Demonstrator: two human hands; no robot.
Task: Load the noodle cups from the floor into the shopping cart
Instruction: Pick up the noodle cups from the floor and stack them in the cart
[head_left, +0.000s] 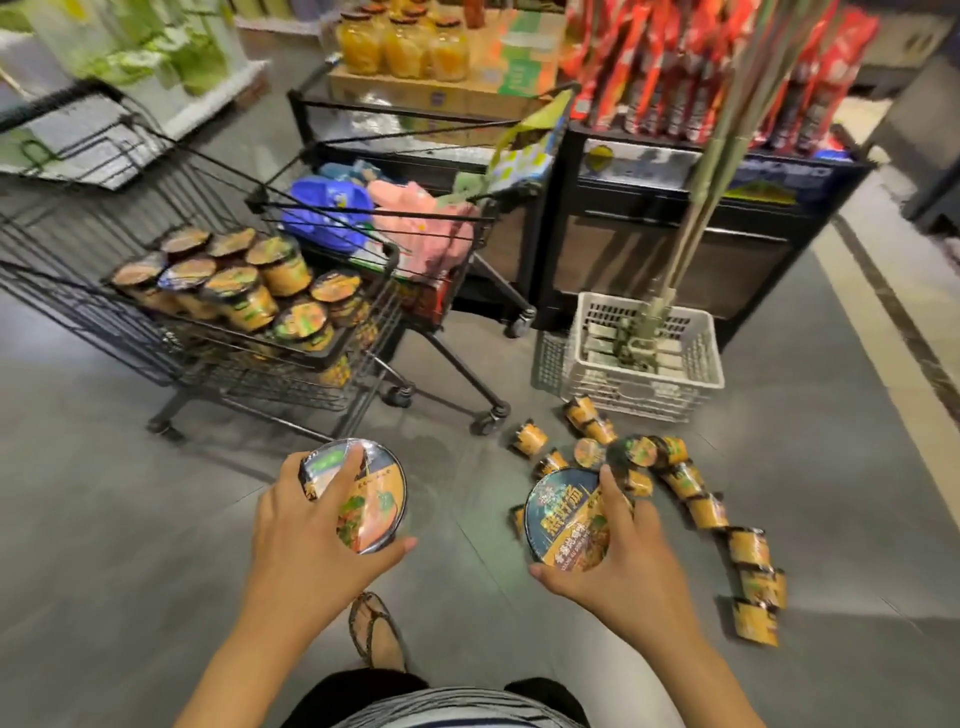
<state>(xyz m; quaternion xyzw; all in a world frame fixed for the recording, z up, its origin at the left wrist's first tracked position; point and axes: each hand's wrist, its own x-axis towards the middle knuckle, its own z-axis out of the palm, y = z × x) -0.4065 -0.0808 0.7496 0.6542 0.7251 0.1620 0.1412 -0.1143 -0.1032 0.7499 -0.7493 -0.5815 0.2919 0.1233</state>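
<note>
My left hand (306, 525) grips a noodle cup with an orange and green lid (369, 506), held above the grey floor. My right hand (623, 551) grips a second noodle cup with a dark blue lid (563, 519). The black wire shopping cart (363, 332) stands ahead on the left, and several noodle cups (234, 280) sit in its upper basket. More cups show through the wires lower down. Several noodle cups (696, 499) lie tipped over on the floor to the right, in a curved row.
A second black cart (467, 223) with blue and pink goods stands behind the first. A white plastic crate (649, 379) holding mop handles sits right of it, before a dark shelf unit (675, 208). My sandalled foot (376, 634) is on the floor between my arms.
</note>
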